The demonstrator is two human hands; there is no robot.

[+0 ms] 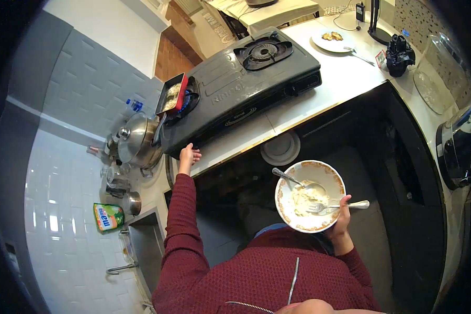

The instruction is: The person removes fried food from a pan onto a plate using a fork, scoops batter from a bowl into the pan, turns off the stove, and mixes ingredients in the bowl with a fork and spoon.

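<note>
At the left front of the black two-burner gas stove (230, 91), my left hand (188, 156) has its fingers curled at the control knob, which the hand hides. My right hand (341, 222) grips the rim of a white bowl (283, 201) with a brown floral border, held in front of my body. Inside the bowl are a pale creamy mixture (302, 203), a spoon (289, 177) and a fork (345, 206), both handles over the rim. A small red square pan (179, 97) with pale food pieces sits on the left burner, above a blue flame.
A plate (324, 43) with browned food and a utensil lies right of the stove. A lidded steel pot (138, 140) stands close to the pan's handle. The sink (149, 243) is at lower left. A black bag (400, 55) and glass cover (437, 78) occupy the right counter.
</note>
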